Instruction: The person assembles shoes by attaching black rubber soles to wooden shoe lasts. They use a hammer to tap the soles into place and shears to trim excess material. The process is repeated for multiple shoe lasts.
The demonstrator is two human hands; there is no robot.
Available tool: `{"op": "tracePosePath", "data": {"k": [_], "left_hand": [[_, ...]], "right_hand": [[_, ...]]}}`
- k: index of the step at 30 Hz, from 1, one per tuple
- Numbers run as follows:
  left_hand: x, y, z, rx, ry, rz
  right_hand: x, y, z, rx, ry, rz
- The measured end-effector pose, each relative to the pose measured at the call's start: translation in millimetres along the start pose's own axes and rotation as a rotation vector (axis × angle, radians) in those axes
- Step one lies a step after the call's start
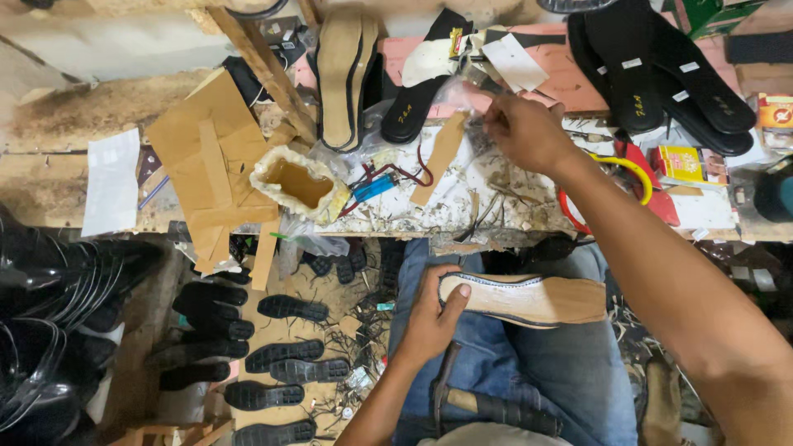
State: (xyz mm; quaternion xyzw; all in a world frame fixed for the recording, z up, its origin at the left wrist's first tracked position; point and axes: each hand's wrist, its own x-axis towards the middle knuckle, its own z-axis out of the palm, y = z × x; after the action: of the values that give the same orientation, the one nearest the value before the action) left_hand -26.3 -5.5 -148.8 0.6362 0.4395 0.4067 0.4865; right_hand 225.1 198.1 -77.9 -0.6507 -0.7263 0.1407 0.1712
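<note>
Right hand [524,132] fingertips blurred; hammer [483,405] head hidden under left wrist

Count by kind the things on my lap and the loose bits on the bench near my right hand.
Tan shoe, in the left hand: 1
Hammer, on the lap: 1
Tan strip, on the bench: 1
Small blue object, on the bench: 1
Total: 4

A cluttered tabletop [58,124] carries brown cardboard pieces [211,157], a white sheet of paper [111,182] at its left edge and a crusted glue pot [299,183] beside a blue lighter [373,187]. Black insoles [661,66] lie at the far right, with a tan insole [340,74] standing farther left. On the floor, black rubber soles [277,363] lie in rows. A hammer [483,405] rests across the lap.
</note>
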Motion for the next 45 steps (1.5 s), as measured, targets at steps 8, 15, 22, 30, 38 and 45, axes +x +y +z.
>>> {"op": "tracePosePath", "data": {"k": [8,15,22,30,38,45], "left_hand": [[1.3,0.0,2.3,0.002,-0.005,-0.016],[1.6,5.3,3.1,-0.001,-0.006,-0.048],[-5.3,5.7,5.1,0.046,0.01,0.033],[-8.0,9.1,6.5,0.022,0.011,0.017],[-5.9,8.7,5.9,0.049,0.029,-0.011],[-10.9,9.3,10.4,0.087,0.02,0.086]], "right_hand": [[-4.8,-10.1,1.5,-0.226,-0.002,0.038],[-0.6,-10.3,0.6,-0.26,-0.002,-0.061],[-14.4,1.4,-13.1,0.018,0.09,-0.006],[-25.1,0.3,-13.3,0.706,0.135,0.049],[-136.4,-27.8,-33.8,0.797,-0.026,0.06],[-248.7,-43.8,7.5,0.239,0.125,-0.11]]}}
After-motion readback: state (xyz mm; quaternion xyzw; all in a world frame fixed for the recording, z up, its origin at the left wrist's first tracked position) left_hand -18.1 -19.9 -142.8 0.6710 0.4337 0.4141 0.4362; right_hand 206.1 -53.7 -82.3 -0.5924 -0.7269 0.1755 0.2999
